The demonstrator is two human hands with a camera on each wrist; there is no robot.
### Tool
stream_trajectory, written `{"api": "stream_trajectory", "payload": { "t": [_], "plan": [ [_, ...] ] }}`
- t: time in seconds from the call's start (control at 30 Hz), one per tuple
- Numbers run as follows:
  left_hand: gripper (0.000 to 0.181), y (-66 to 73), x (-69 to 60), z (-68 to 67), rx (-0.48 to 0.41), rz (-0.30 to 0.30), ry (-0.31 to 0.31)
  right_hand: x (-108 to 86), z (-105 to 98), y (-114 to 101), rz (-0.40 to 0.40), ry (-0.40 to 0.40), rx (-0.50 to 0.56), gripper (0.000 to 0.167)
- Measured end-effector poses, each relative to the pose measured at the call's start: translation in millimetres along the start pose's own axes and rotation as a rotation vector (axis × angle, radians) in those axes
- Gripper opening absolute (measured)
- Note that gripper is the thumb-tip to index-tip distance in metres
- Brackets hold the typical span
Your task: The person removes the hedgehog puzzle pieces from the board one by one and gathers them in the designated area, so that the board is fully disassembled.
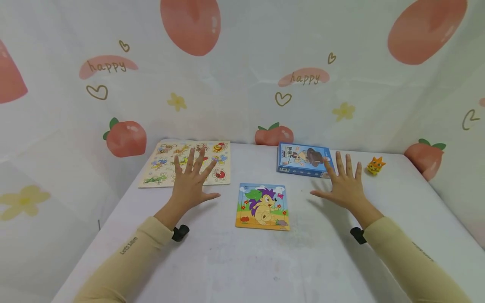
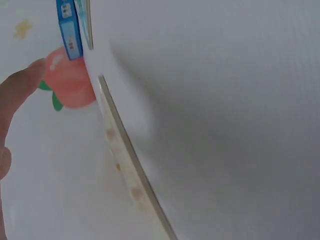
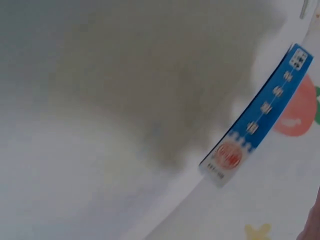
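Head: left hand (image 1: 189,182), right hand (image 1: 345,186) either side of puzzle (image 1: 262,207), fingers splayed, gripping nothing. Puzzle flat on table (image 1: 242,269), likely light, stiff; best pinched at side edges.
Left wrist: board (image 2: 131,155), behind-left of puzzle.
Right wrist: box (image 3: 265,106), behind-right.

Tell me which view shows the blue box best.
The head view: it shows the printed top and a lettered side of the blue box, though the right hand overlaps its right end. The right wrist view shows only a lettered side, larger but without the top. The left wrist view catches just a side portion, cut off by the upper edge.
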State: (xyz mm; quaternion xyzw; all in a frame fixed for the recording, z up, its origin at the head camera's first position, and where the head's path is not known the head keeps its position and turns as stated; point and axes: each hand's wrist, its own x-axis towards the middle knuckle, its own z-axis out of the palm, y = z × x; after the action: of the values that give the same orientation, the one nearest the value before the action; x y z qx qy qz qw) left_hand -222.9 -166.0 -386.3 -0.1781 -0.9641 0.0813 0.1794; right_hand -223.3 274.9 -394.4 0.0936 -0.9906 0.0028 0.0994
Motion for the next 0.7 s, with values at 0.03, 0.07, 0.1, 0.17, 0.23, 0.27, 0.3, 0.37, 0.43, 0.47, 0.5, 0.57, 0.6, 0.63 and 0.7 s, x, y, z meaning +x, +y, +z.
{"api": "stream_trajectory", "payload": {
  "t": [0.03, 0.07, 0.1, 0.17, 0.23, 0.27, 0.3, 0.37, 0.43, 0.47, 0.5, 0.57, 0.6, 0.63, 0.7],
  "plan": [
    [0.102, 4.1, 0.6, 1.0, -0.007, 0.006, -0.009, 3.1, 1, -4, -0.001, -0.004, 0.020, 0.111],
    [0.103, 8.6, 0.9, 1.4, -0.023, 0.014, -0.013, 5.9, 2, -9, -0.005, -0.008, 0.042, 0.111],
    [0.103, 13.1, 1.2, 1.9, -0.035, 0.024, -0.018, 8.5, 3, -13, -0.008, -0.012, 0.060, 0.111],
    [0.105, 21.9, 2.2, 2.2, -0.048, 0.050, -0.024, 13.4, 6, -23, -0.013, -0.029, 0.082, 0.112],
    [0.106, 30.5, 3.6, 2.1, -0.048, 0.077, -0.032, 17.2, 7, -32, -0.020, -0.037, 0.105, 0.112],
    [0.106, 34.5, 4.3, 2.0, -0.045, 0.088, -0.035, 18.9, 8, -37, -0.024, -0.039, 0.117, 0.111],
    [0.106, 38.4, 5.1, 2.0, -0.037, 0.096, -0.041, 20.9, 9, -42, -0.029, -0.042, 0.115, 0.111],
    [0.106, 45.6, 6.2, 1.8, -0.032, 0.109, -0.056, 24.2, 10, -51, -0.038, -0.047, 0.126, 0.109],
    [0.106, 52.5, 6.7, 1.6, -0.046, 0.117, -0.076, 27.5, 10, -60, -0.045, -0.054, 0.147, 0.106],
    [0.106, 55.8, 6.8, 1.4, -0.063, 0.122, -0.087, 28.9, 10, -65, -0.051, -0.058, 0.156, 0.104],
    [0.106, 59.0, 6.8, 1.2, -0.079, 0.126, -0.099, 30.2, 10, -69, -0.056, -0.069, 0.157, 0.102],
    [0.105, 64.9, 6.4, 0.9, -0.118, 0.134, -0.138, 32.8, 9, -78, -0.064, -0.087, 0.180, 0.098],
    [0.105, 67.7, 6.3, 0.7, -0.130, 0.138, -0.156, 34.0, 9, -83, -0.070, -0.097, 0.192, 0.096],
    [0.105, 70.3, 6.0, 0.4, -0.140, 0.142, -0.179, 35.4, 8, -87, -0.076, -0.109, 0.201, 0.094],
    [0.103, 75.1, 5.6, -0.5, -0.168, 0.147, -0.227, 38.0, 6, -95, -0.078, -0.139, 0.220, 0.092]
  ]
}}
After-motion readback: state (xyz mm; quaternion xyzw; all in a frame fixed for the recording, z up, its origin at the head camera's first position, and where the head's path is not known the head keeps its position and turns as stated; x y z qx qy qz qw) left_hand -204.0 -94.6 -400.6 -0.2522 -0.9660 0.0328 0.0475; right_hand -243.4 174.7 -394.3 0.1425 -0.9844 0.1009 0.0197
